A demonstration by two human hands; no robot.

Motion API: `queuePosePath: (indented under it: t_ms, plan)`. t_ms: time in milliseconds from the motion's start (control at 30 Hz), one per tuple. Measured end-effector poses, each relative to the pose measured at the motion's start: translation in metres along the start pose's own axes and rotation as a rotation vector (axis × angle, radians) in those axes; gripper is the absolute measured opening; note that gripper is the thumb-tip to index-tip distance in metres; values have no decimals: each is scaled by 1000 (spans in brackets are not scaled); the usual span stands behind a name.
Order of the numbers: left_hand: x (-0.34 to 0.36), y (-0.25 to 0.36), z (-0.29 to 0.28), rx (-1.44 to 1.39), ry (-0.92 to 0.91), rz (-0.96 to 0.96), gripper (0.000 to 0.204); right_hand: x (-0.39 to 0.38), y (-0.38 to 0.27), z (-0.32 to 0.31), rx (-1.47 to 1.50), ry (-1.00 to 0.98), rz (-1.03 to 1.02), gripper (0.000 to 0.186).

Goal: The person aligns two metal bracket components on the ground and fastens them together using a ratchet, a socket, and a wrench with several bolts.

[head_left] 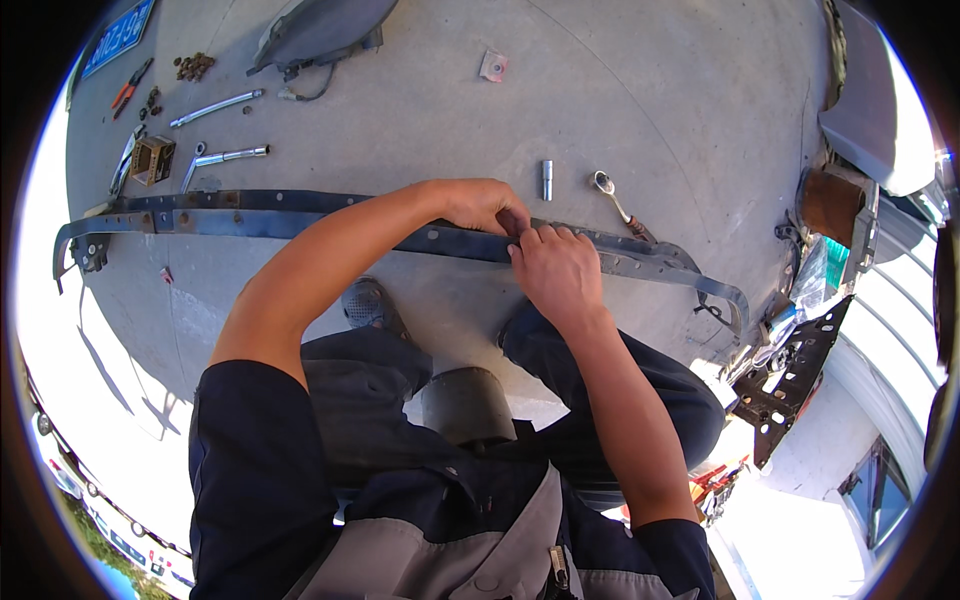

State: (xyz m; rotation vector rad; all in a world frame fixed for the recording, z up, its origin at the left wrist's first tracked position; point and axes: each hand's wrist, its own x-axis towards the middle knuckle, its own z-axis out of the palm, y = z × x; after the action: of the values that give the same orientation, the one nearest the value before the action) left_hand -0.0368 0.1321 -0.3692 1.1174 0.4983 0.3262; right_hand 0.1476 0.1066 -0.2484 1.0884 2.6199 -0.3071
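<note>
Dark sleeves and grey work clothing fill the lower edge, and two bare forearms are extended from them toward one long dark metal strip (300,215) laid across the concrete floor (620,90). From left to right, the following are counted beyond the strip: one pair of red-handled pliers (131,84), one small cardboard box (152,159), two chrome extension bars (216,107), one loose socket (547,180) and one ratchet wrench (619,206). One grey shoe (366,303) is seen just below the strip.

The strip is blue-grey, thin and flat, pierced with holes, hooked downward at its left end and bent at its right end. The left hand (482,205) is curled closed over the strip's upper edge near mid-length. The right hand (556,266) is pinched shut on the same strip, fingertips touching those of the left hand.
</note>
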Motion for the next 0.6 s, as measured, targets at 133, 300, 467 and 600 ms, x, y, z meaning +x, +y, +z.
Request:
queuePosePath:
  t_ms: [133, 300, 467, 600]
  plan:
    - [-1, 2, -1, 44, 4, -34, 27, -2, -1, -3, 12, -8, 39, 25]
    - [-2, 0, 0, 50, 6, -2, 27, 0, 1, -1, -27, 71, -66, 22]
    - [-3, 2, 0, 95, 8, -2, 27, 0, 0, -3, -70, 35, -83, 21]
    - [-3, 3, 2, 96, 21, -12, 27, 0, 2, 6, -110, 80, -70, 21]
